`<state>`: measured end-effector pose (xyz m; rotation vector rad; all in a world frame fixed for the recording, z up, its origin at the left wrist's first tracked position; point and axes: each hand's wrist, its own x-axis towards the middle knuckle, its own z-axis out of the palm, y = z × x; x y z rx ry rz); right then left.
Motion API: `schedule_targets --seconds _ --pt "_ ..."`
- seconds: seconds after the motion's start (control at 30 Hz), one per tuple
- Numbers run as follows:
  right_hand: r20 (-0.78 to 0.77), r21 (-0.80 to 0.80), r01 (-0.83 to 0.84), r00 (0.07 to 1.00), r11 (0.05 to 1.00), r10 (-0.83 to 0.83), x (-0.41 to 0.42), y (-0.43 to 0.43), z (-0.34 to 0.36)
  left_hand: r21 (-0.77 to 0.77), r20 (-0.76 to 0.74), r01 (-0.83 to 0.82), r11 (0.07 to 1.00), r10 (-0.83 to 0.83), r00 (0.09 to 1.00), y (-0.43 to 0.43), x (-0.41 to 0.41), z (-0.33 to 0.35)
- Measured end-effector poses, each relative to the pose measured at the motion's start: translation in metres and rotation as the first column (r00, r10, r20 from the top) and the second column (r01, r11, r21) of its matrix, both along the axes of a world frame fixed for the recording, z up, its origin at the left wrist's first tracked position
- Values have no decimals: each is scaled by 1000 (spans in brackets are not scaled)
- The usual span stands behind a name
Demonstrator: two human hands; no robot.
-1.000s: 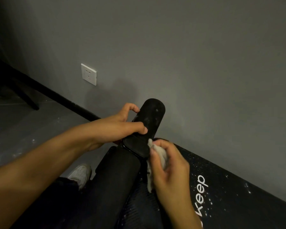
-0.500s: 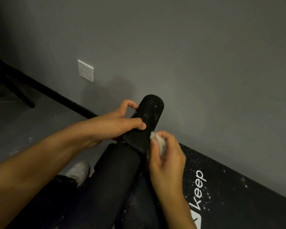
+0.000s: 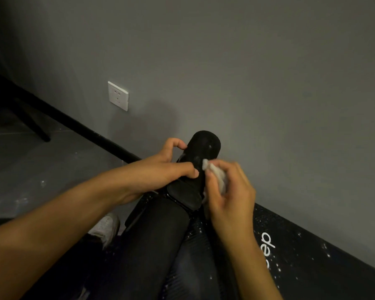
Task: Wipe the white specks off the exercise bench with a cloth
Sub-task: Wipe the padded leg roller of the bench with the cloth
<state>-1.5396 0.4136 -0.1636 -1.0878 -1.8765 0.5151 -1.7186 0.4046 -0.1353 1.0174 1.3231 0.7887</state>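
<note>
A black padded roller (image 3: 206, 146) of the exercise bench sticks up at the centre, with a few white specks on its upper end. My left hand (image 3: 160, 169) grips the roller from the left, thumb across its front. My right hand (image 3: 227, 191) holds a crumpled white cloth (image 3: 214, 172) and presses it against the roller's right side, about halfway up. The black bench pad (image 3: 312, 256) with white lettering and scattered white specks runs along the wall at the lower right. A second black padded part (image 3: 152, 245) lies below the roller.
A grey wall (image 3: 247, 72) stands close behind the bench, with a white socket (image 3: 118, 95) on it. A black skirting strip (image 3: 74, 124) runs along the speckled grey floor (image 3: 41, 169). A white shoe (image 3: 105, 228) shows beside the bench. Dark furniture legs (image 3: 33, 126) stand far left.
My right hand has moved the cloth up along the roller's right side, from its lower end to about the middle. My left hand keeps its grip on the roller.
</note>
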Motion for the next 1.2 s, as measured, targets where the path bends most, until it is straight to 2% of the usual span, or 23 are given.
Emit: schedule_targets --seconds 0.17,0.3,0.4,0.5,0.6,0.7,0.87,1.0,1.1,1.2 --pt "89 -50 95 992 994 -90 -9 57 19 -5 24 10 1000 -10 1000 2 -1 -2" --pt "42 -98 9 999 995 -5 -3 21 17 -68 160 -10 998 21 987 6 -4 -6" --pt "45 -77 -50 998 996 53 3 -5 13 -81 231 -33 996 51 972 5 -9 -9" --pt "111 -38 12 994 999 -7 -4 23 19 -82 259 0 997 21 966 4 -11 -9" --pt "138 -70 77 988 995 -67 -14 52 27 -98 324 11 995 21 946 3 -11 -8" --pt "122 -48 13 992 999 -7 -13 34 27 -106 391 24 994 19 920 3 -15 -12" --pt "87 -124 -211 971 970 222 8 -16 25 -106 416 78 991 -27 909 5 -21 -18" --pt "199 -65 -153 966 986 163 1 12 35 -96 435 67 993 -19 900 4 -19 -17" --pt "172 -62 -104 979 993 113 -6 27 37 -97 419 50 994 -5 908 5 -18 -16" --pt "133 -85 -152 978 985 163 0 7 28 -92 391 50 995 -10 920 5 -18 -17"
